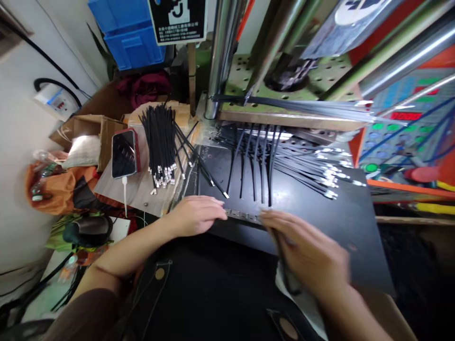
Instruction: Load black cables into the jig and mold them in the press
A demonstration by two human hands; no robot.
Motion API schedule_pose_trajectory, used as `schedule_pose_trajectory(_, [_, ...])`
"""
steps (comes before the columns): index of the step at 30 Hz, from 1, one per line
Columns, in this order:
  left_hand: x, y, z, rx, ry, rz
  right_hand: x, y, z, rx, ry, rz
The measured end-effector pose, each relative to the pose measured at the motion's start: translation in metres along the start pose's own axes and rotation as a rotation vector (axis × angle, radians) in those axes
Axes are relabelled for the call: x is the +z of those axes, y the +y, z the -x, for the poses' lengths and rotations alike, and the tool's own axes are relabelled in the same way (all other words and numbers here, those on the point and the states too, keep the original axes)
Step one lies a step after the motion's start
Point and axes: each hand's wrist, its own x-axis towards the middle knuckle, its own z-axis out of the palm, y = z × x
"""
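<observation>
My left hand (195, 216) lies on the near edge of a black board (341, 227), with its fingertips at a metal strip (243, 216). My right hand (305, 251) is blurred by motion at the strip's right end, and a thin black cable (282, 260) runs through its fingers. Several black cables (269, 175) with metal terminals lie fanned across the board. Beyond my left hand, a bundle of similar black cables (159, 142) with white-and-metal ends rests on a cardboard sheet (130, 189).
A press with steel columns (220, 57) and a perforated green plate (284, 76) stands directly ahead. A control panel (401, 132) is at the right. To the left are a phone (124, 154) on a white charging cable, a cardboard box (85, 130) and an orange bag (50, 189).
</observation>
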Motion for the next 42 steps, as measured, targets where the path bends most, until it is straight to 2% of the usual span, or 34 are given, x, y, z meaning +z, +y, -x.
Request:
schedule_pose_trajectory(2, [0.016, 0.0, -0.015, 0.073, -0.022, 0.095, 0.016, -0.004, -0.012, -0.009, 0.048, -0.112])
schedule_pose_trajectory(4, [0.025, 0.002, -0.024, 0.088, -0.04, 0.161, 0.024, -0.005, -0.021, -0.003, 0.056, -0.195])
schedule_pose_trajectory(6, [0.027, 0.006, -0.029, 0.041, -0.066, 0.168, 0.026, -0.005, -0.025, -0.028, 0.04, -0.194])
schedule_pose_trajectory(9, [0.023, 0.016, -0.036, -0.031, -0.14, 0.079, 0.027, -0.008, -0.026, -0.139, 0.019, -0.102])
schedule_pose_trajectory(12, [0.022, 0.023, -0.041, -0.021, -0.2, -0.015, 0.027, -0.009, -0.028, -0.162, 0.029, -0.046])
schedule_pose_trajectory(14, [0.019, 0.023, -0.035, 0.061, -0.177, -0.04, 0.022, -0.003, -0.03, -0.115, -0.033, -0.103])
schedule_pose_trajectory(17, [0.004, 0.015, -0.005, 0.154, -0.119, -0.136, 0.007, 0.017, -0.035, -0.05, -0.191, -0.21])
schedule_pose_trajectory(19, [-0.013, 0.005, 0.016, 0.081, -0.128, -0.228, -0.001, 0.027, -0.043, -0.001, -0.194, -0.187])
schedule_pose_trajectory(21, [-0.028, -0.005, 0.023, 0.004, -0.154, -0.263, 0.001, 0.029, -0.057, 0.047, -0.173, -0.128])
schedule_pose_trajectory(23, [-0.035, -0.015, 0.008, -0.009, -0.157, -0.269, 0.014, 0.022, -0.078, 0.05, -0.205, -0.069])
schedule_pose_trajectory(27, [-0.028, -0.033, -0.058, -0.029, -0.196, -0.35, 0.044, -0.001, -0.123, 0.07, -0.383, 0.153])
schedule_pose_trajectory(29, [-0.026, -0.038, -0.083, -0.021, -0.266, -0.385, 0.048, -0.007, -0.134, 0.099, -0.466, 0.221])
schedule_pose_trajectory(31, [-0.027, -0.037, -0.091, 0.029, -0.294, -0.414, 0.043, -0.008, -0.133, 0.1, -0.499, 0.235])
schedule_pose_trajectory(34, [-0.031, -0.026, -0.072, 0.133, -0.221, -0.406, 0.033, -0.007, -0.113, 0.064, -0.436, 0.276])
schedule_pose_trajectory(38, [-0.026, 0.0, -0.021, 0.232, -0.092, -0.223, 0.034, -0.006, -0.093, -0.025, -0.26, 0.244])
schedule_pose_trajectory(40, [-0.022, 0.009, 0.004, 0.205, -0.071, -0.181, 0.04, -0.004, -0.098, -0.011, -0.268, 0.207])
schedule_pose_trajectory(42, [-0.028, 0.008, 0.029, 0.107, -0.067, -0.199, 0.044, -0.002, -0.109, 0.06, -0.349, 0.227])
